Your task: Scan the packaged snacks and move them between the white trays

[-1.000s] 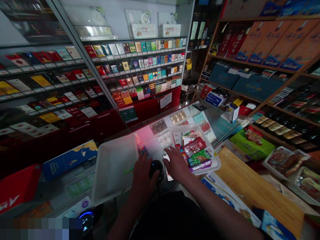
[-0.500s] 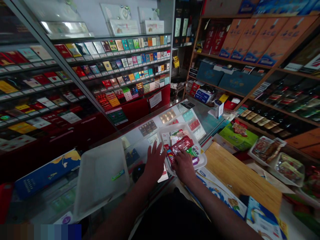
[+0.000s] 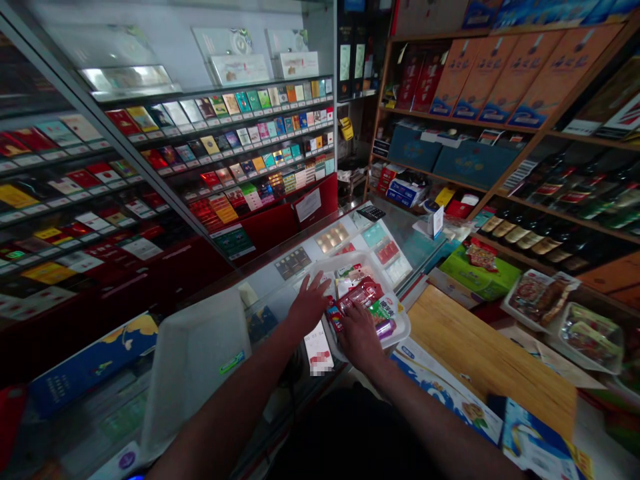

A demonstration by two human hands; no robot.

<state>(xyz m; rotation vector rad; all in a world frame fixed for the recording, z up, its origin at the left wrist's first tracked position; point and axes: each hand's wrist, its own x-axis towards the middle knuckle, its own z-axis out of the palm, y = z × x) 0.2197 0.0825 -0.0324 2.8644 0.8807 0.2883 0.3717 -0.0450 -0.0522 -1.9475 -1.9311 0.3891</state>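
Note:
My left hand (image 3: 310,303) lies with spread fingers on the left rim of a white plastic tray (image 3: 395,332). The tray holds a heap of small foil and plastic packets (image 3: 357,297), red, green and silver. My right hand (image 3: 358,337) rests on the tray's near side over those packets, and its fingertips are hidden among them. A smartphone (image 3: 319,348) with a lit screen lies on the glass just below my left hand.
A second white tray (image 3: 193,373) with a small green item stands left on the glass counter (image 3: 295,263). Cigarette display shelves (image 3: 225,133) rise behind. A wooden board (image 3: 490,353) and film-wrapped food trays (image 3: 540,300) lie right, below shelves of boxes and bottles.
My left hand has moved up off a black round object onto the tray's left rim. My right hand has moved onto the packets. The view has turned slightly left.

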